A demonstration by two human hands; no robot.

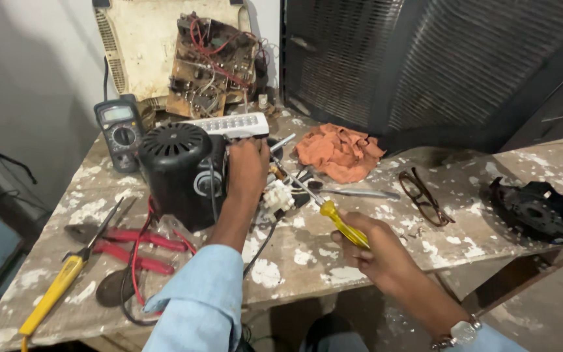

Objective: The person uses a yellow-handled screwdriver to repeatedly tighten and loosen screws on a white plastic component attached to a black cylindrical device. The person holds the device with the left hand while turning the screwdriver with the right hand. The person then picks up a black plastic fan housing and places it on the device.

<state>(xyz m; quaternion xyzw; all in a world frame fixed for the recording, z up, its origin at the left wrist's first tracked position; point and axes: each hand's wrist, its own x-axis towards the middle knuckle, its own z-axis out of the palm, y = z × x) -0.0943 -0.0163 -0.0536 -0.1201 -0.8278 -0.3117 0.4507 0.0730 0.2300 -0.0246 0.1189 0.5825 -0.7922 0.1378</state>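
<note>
Both arms wore light blue sleeves, L sleeve (198, 296) pushed up w/ creased cuff. R wrist had silver metal-band watch (462, 332).

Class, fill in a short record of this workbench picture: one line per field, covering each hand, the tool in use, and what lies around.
Left hand: rests on the black motor
Right hand: grips the yellow-handled screwdriver, tip aimed toward the motor
Left of motor: multimeter, red-handled pliers, second yellow screwdriver
Behind: circuit board
Right side: orange rag, glasses, black round cover
Surface: paint-flecked table
</note>
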